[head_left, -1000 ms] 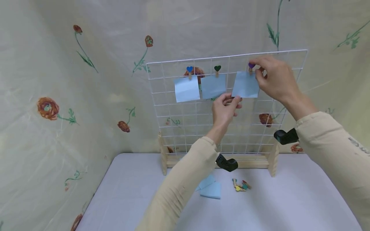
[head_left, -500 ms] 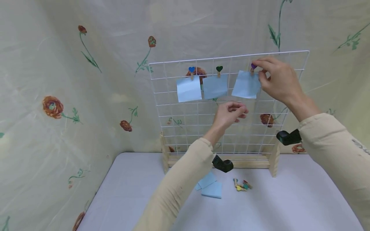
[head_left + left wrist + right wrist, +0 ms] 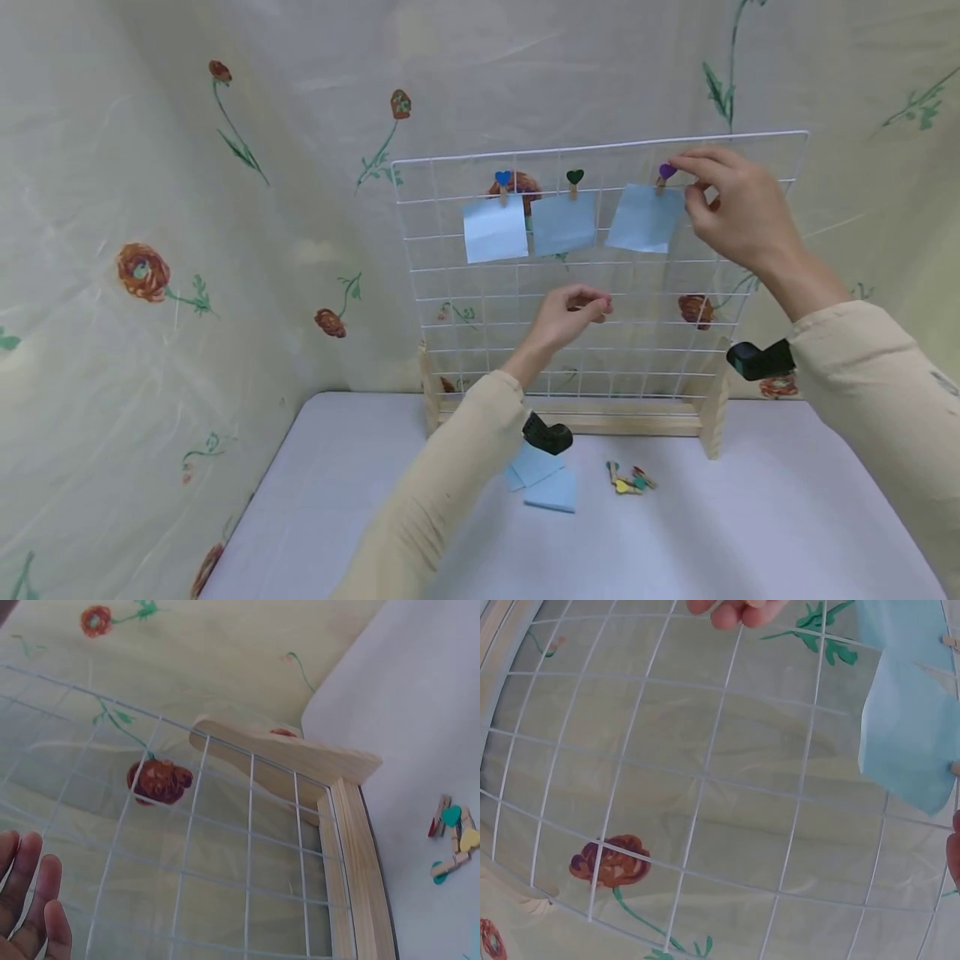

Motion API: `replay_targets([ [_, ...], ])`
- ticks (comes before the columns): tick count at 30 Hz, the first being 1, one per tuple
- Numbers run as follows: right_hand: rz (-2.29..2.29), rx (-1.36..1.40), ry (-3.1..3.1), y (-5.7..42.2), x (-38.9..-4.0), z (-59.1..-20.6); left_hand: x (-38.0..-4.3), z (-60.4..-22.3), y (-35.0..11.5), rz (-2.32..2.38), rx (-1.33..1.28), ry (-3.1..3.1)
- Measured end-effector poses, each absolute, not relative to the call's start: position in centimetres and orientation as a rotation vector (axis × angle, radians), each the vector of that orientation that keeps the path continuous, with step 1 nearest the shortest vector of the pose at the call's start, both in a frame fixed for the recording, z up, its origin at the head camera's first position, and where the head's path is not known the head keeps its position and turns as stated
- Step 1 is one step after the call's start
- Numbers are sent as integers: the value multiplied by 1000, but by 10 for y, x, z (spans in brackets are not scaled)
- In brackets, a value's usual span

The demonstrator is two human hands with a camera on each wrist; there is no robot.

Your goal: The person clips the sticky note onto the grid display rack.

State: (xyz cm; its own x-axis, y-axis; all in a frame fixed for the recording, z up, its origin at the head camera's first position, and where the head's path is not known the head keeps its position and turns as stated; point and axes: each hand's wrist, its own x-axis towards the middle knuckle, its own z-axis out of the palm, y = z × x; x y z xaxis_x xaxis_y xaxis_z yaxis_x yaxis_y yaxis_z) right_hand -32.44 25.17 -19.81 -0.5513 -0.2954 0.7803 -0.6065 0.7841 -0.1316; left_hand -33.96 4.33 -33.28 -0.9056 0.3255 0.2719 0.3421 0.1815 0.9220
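Three light-blue paper squares hang on the white wire grid. A clothespin with a blue heart holds the left paper, and one with a dark green heart the middle paper. My right hand is at the purple-heart clothespin above the right paper. Its index fingertip is right at the heart's edge; the thumb stands apart, lower down. My left hand hovers before the grid below the papers, fingers loosely bent, holding nothing. In the left wrist view its fingers are spread.
More blue paper squares lie on the white table. Beside them is a small pile of heart clothespins, yellow, teal and red. A wooden stand supports the grid. A flowered curtain hangs behind.
My left hand has let go of the right paper's lower edge and drawn down and left. The purple-heart clothespin and its paper now lean slightly; more of the heart shows beside my right fingertip.
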Motion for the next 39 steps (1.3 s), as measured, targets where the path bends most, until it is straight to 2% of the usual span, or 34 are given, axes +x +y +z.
replay_targets([
  [23, 532, 684, -2153, 266, -320, -223, -340, -357, 9, -1772, -558, -2484],
  [39, 523, 770, -2252, 272, -312, -265, -331, -369, -20, -1702, -526, -2576],
])
